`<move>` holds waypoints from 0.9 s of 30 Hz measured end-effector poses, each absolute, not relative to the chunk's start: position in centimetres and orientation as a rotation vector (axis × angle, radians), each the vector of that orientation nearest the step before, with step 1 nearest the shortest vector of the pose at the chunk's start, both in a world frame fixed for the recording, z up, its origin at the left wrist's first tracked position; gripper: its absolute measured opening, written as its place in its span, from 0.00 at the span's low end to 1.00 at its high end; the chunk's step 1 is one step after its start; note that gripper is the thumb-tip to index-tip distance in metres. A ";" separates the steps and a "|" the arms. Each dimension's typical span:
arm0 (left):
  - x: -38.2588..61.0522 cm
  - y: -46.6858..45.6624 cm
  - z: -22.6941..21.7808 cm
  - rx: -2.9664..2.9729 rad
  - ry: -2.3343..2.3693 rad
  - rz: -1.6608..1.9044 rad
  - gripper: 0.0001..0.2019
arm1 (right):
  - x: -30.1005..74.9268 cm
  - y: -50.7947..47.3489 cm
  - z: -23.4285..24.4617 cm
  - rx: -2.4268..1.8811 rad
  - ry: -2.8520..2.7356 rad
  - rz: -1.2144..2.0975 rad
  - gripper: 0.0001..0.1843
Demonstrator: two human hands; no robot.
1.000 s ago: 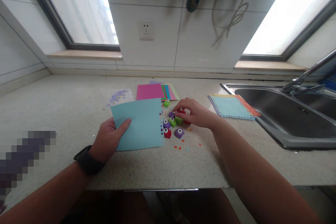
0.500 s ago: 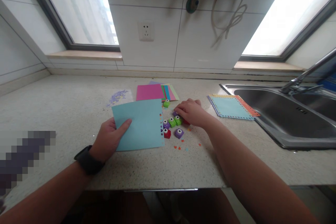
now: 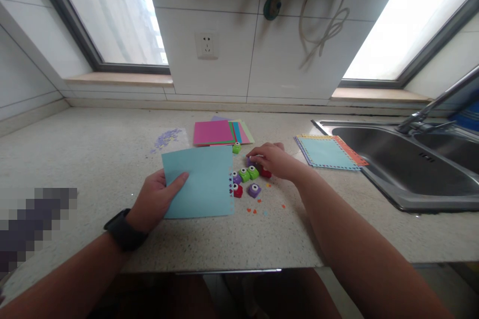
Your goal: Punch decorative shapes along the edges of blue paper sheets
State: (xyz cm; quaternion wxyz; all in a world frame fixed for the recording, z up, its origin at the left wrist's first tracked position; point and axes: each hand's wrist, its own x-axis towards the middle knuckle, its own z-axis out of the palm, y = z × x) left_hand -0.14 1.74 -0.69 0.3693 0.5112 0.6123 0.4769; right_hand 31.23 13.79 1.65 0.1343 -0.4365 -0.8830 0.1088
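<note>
A light blue sheet of paper (image 3: 202, 184) is pinched in my left hand (image 3: 151, 194), thumb on top and the other fingers beneath. Small shapes are cut along the sheet's right edge. My right hand (image 3: 275, 159) curls over the cluster of craft punches, its fingertips on a purple craft punch (image 3: 251, 162) at the back. Close by stand two green punches (image 3: 249, 173), a red punch (image 3: 237, 190), another purple punch (image 3: 254, 190) and a dark red one (image 3: 266, 172) partly under my palm. Another green punch (image 3: 236, 148) sits behind them.
Coloured paper (image 3: 213, 132) lies stacked at the back. Edge-punched sheets (image 3: 329, 153) rest beside the steel sink (image 3: 392, 179), one corner overlapping its rim. Purple paper bits (image 3: 167, 138) lie at the back left, orange cut-outs (image 3: 254, 211) in front of the punches.
The blue sheet has tilted and come down slightly toward me. My right hand has lifted a little at the palm, uncovering more of the dark red punch.
</note>
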 end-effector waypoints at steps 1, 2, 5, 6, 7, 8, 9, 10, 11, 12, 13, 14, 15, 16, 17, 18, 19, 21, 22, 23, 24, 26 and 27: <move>-0.1 1.7 -0.7 1.316 1.571 1.218 0.23 | 31.2 13.8 1.8 -1.289 -2.490 0.367 0.14; -0.1 1.6 -0.6 1.320 1.571 1.212 0.23 | 31.1 13.8 1.9 -1.314 -2.404 0.432 0.13; -0.1 1.5 -0.6 1.326 1.574 1.192 0.22 | 30.9 13.8 1.8 -1.325 -2.090 0.640 0.13; 0.0 1.5 -0.6 1.328 1.574 1.190 0.22 | 30.8 13.8 1.7 -1.296 -1.989 0.715 0.13; 0.0 1.5 -0.5 1.329 1.573 1.189 0.22 | 30.8 13.9 1.6 -1.247 -1.896 0.797 0.13; 0.0 1.5 -0.5 1.331 1.573 1.187 0.23 | 30.6 13.9 1.4 -1.176 -1.811 0.891 0.13; 0.0 1.5 -0.5 1.335 1.577 1.185 0.23 | 30.5 13.8 1.3 -1.085 -1.732 0.994 0.12; 0.0 1.5 -0.5 1.339 1.583 1.182 0.23 | 30.3 13.6 1.2 -0.984 -1.664 1.096 0.12; 0.0 1.5 -0.5 1.344 1.589 1.177 0.23 | 30.1 13.4 1.2 -0.884 -1.606 1.191 0.12; 0.0 1.4 -0.4 1.352 1.595 1.170 0.23 | 29.9 13.1 1.2 -0.792 -1.561 1.281 0.12; 0.1 1.4 -0.4 1.362 1.601 1.167 0.23 | 29.7 12.8 1.3 -0.723 -1.530 1.360 0.13; 0.1 1.3 -0.4 1.375 1.607 1.167 0.22 | 29.4 12.4 1.4 -0.681 -1.514 1.430 0.15; 0.1 1.3 -0.4 1.392 1.616 1.174 0.22 | 29.2 12.1 1.5 -0.663 -1.510 1.480 0.17; 0.1 1.2 -0.4 1.416 1.630 1.182 0.22 | 29.0 11.7 1.7 -0.657 -1.514 1.507 0.18; 0.1 1.1 -0.3 1.447 1.651 1.192 0.21 | 28.9 11.4 1.8 -0.650 -1.514 1.518 0.18; 0.1 1.0 -0.3 1.488 1.677 1.197 0.19 | 28.7 11.2 1.9 -0.640 -1.509 1.512 0.18; 0.2 0.9 -0.2 1.534 1.708 1.197 0.18 | 28.6 11.0 1.9 -0.622 -1.498 1.498 0.17; 0.2 0.7 -0.2 1.643 1.773 1.184 0.16 | 28.4 10.8 2.0 -0.571 -1.468 1.474 0.17; 0.2 0.6 -0.1 1.700 1.806 1.173 0.15 | 28.4 10.7 2.1 -0.545 -1.460 1.468 0.18; 0.2 0.5 -0.1 1.754 1.837 1.164 0.15 | 28.4 10.6 2.1 -0.522 -1.461 1.465 0.19; 0.2 0.4 -0.1 1.805 1.864 1.154 0.15 | 28.3 10.5 2.2 -0.499 -1.467 1.462 0.20; 0.2 0.1 -0.1 1.887 1.918 1.122 0.16 | 28.3 10.3 2.2 -0.453 -1.492 1.445 0.21; 0.2 0.0 -0.1 1.914 1.946 1.099 0.17 | 28.3 10.2 2.3 -0.431 -1.506 1.432 0.21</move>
